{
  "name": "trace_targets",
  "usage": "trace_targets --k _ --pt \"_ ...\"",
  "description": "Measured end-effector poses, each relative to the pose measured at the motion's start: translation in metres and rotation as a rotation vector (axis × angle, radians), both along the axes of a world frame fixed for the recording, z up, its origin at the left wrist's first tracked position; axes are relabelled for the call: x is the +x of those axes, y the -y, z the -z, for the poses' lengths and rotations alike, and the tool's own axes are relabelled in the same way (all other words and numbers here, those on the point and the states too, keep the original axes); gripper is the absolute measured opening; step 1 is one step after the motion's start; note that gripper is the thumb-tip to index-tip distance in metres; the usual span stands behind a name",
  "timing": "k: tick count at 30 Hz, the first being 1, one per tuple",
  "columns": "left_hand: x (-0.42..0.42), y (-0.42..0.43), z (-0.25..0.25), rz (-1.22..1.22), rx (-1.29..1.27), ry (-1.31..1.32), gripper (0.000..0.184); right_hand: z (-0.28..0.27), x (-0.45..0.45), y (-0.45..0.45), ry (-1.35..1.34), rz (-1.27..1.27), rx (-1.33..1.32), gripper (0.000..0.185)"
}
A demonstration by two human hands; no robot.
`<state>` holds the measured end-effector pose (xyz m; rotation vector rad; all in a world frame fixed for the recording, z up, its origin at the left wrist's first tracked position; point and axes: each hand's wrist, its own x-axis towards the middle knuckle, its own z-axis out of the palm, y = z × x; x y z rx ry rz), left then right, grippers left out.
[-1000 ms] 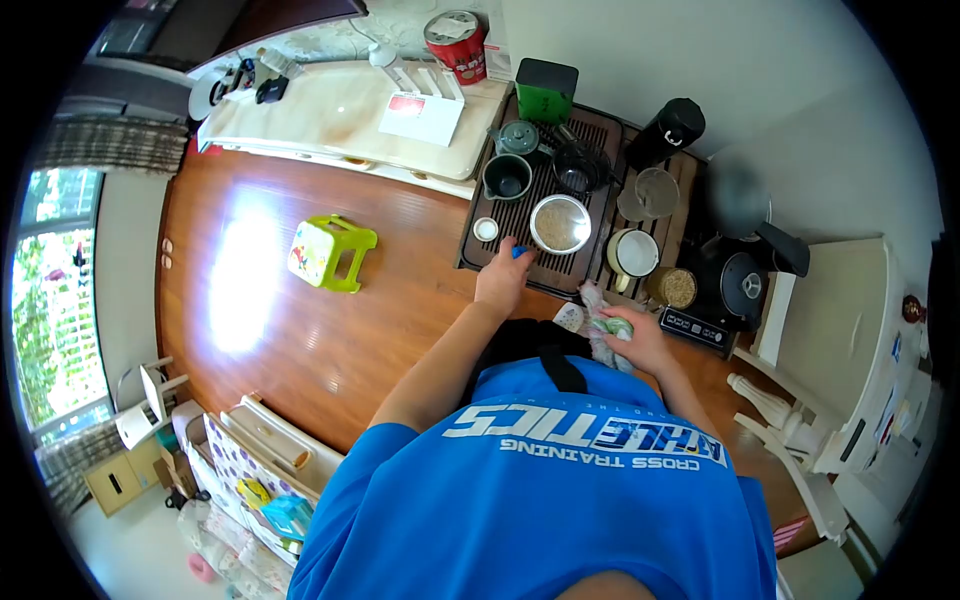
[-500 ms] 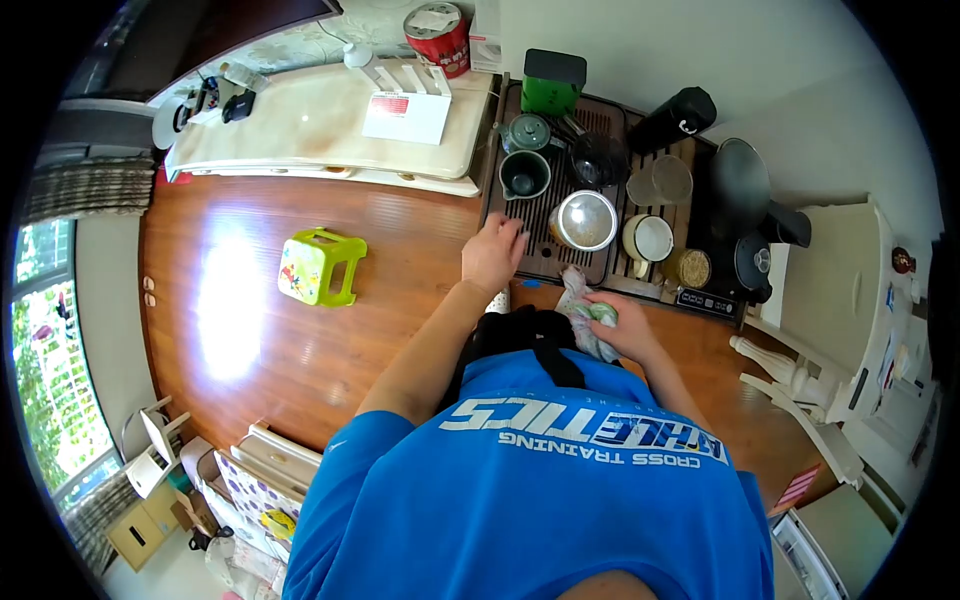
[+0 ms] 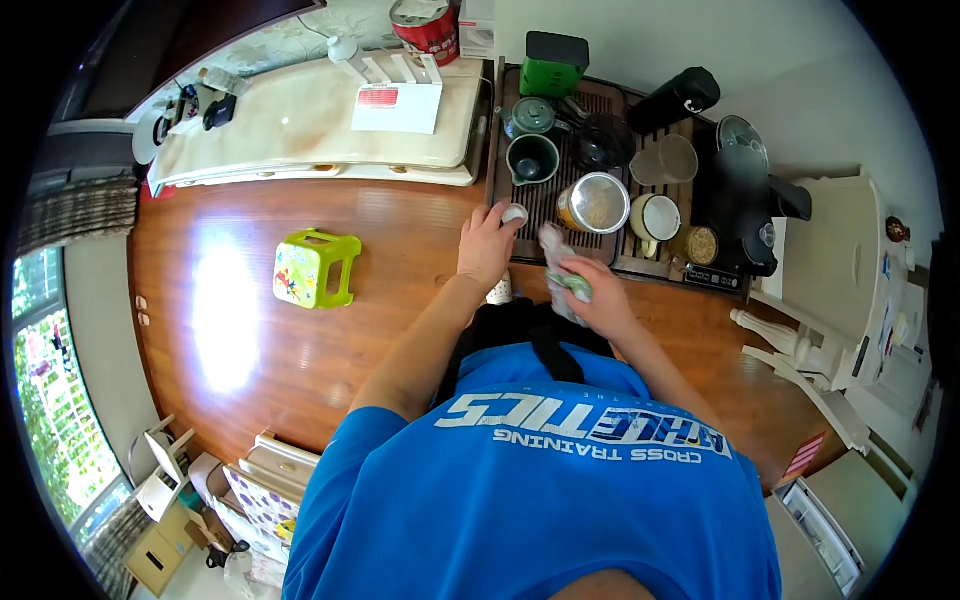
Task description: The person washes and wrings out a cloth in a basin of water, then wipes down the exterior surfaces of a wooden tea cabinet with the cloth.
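Honestly, with the left hand [image 3: 484, 247] at the small white cup [image 3: 514, 213] by the tray's [image 3: 543, 207] edge, its grip unclear, and the right hand [image 3: 598, 298] clutching the crumpled cloth [image 3: 555, 247] nearby, I'd steady the cup lightly, cloth clear of the wide jar [image 3: 597, 203].

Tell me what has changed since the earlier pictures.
The left hand has let go of the blue item and moved to the small white cup, its fingers now at it. The right hand has brought the cloth leftward, closer to the left hand. It still grips the cloth; the jar and mug stayed put.
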<state>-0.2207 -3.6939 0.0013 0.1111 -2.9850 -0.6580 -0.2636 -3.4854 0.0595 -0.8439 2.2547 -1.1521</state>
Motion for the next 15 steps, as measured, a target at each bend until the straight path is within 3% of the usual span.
trace_targets --k 1,5,7,9,11,15 --pt "-0.001 0.000 0.005 0.005 0.004 -0.002 0.030 0.002 -0.003 0.010 -0.127 -0.058 -0.033 0.041" --pt "0.005 -0.002 0.009 -0.048 0.093 -0.019 0.026 0.028 -0.013 0.035 -0.199 -0.226 0.033 0.048" --pt "0.004 -0.001 0.007 -0.062 0.115 -0.040 0.025 0.032 -0.015 0.032 -0.240 -0.335 0.215 0.055" --pt "0.004 0.001 0.007 -0.046 0.118 0.018 0.030 0.028 -0.008 0.014 -0.228 -0.313 0.269 0.057" --pt "0.005 0.002 0.006 -0.041 0.129 0.034 0.030 0.024 -0.005 -0.009 -0.289 -0.150 0.399 0.058" --pt "0.005 0.000 0.012 -0.041 0.074 -0.033 0.025 0.037 0.001 -0.047 -0.284 0.098 0.417 0.058"
